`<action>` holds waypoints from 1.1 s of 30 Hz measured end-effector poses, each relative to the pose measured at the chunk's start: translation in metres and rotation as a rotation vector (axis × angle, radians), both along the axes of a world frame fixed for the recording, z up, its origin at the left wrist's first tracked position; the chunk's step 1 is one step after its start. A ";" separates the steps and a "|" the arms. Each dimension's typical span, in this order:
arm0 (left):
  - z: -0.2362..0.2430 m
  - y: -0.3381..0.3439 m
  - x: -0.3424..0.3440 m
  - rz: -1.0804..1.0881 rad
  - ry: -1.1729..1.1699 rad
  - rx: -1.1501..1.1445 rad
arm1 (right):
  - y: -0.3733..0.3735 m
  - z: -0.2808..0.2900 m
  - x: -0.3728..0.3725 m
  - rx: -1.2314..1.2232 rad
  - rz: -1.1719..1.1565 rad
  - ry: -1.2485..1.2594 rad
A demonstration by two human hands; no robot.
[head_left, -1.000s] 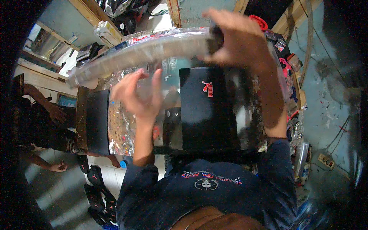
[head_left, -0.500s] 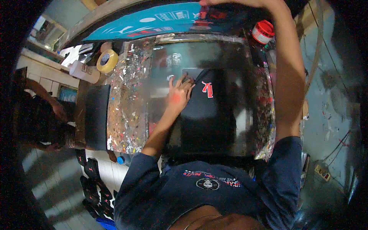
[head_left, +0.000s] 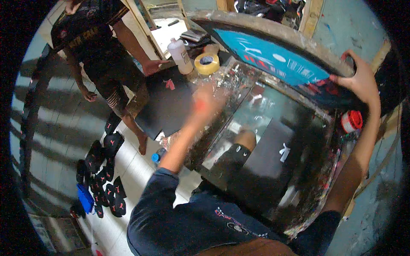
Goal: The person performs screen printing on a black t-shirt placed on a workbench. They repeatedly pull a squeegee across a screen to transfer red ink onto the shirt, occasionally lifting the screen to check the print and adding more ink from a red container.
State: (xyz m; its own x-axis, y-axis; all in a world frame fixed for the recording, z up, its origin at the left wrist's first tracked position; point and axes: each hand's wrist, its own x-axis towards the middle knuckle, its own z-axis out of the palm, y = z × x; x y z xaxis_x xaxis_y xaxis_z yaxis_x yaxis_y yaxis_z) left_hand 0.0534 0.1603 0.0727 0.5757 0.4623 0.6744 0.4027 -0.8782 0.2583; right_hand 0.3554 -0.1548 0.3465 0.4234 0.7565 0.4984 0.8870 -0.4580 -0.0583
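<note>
My left hand [head_left: 205, 100] is blurred by motion at the right side of a black flat piece with a red mark [head_left: 164, 106] on the left of the worktable; its fingers are unclear. My right hand [head_left: 358, 77] grips the upper right edge of a raised screen frame [head_left: 273, 59] with a blue printed face. Below the frame, on the glossy platen [head_left: 273, 96], lies a dark flat piece [head_left: 267, 153] with a white mark. A red-lidded tub [head_left: 352, 121] sits beside my right arm.
A person [head_left: 102, 55] stands at left. A tape roll [head_left: 207, 57], jug [head_left: 179, 57] and blue-capped bottle [head_left: 157, 158] are around the table [head_left: 226, 102]. Several black pieces with red marks [head_left: 113, 145] and a blue item [head_left: 85, 198] lie on the floor.
The view has turned left. My left hand moved leftward off the platen, and a red-marked piece appears at left; the platen's piece shows a white mark instead of red. The screen stands raised.
</note>
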 end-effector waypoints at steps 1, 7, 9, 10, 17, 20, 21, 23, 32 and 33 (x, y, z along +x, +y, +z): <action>-0.012 -0.057 0.039 -0.310 0.093 -0.413 | 0.000 0.002 -0.003 -0.002 -0.002 0.030; -0.077 -0.363 0.158 -1.184 0.200 -0.199 | 0.016 0.005 -0.012 -0.019 0.042 0.030; -0.075 -0.419 0.161 -1.361 0.222 -0.195 | 0.012 0.001 -0.001 0.007 0.072 -0.030; -0.076 -0.432 0.162 -1.393 0.230 -0.192 | 0.012 0.004 0.002 -0.011 0.054 -0.012; -0.077 -0.347 0.154 -1.241 0.261 -0.185 | 0.012 0.004 0.003 -0.008 0.079 -0.020; -0.076 -0.231 0.122 -0.895 0.465 -0.097 | 0.002 0.020 0.003 -0.067 -0.017 0.048; -0.074 -0.192 0.104 -0.753 0.562 -0.063 | 0.006 0.021 0.003 -0.075 -0.003 0.043; -0.075 -0.145 0.072 -0.705 0.564 -0.111 | 0.022 0.001 0.021 0.024 0.042 -0.077; -0.042 -0.148 0.058 -0.951 0.433 -0.120 | 0.012 0.029 0.012 -0.096 0.042 0.069; -0.049 -0.142 0.060 -0.943 0.489 -0.089 | 0.011 0.031 0.010 -0.106 0.036 0.089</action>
State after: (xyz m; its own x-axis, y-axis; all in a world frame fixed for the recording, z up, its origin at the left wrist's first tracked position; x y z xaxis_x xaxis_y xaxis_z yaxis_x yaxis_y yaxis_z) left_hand 0.1133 0.0182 0.0240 0.9258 -0.2756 0.2585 -0.3530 -0.8751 0.3311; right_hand 0.3659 -0.1442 0.3779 0.4337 0.8186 0.3765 0.8966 -0.4336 -0.0901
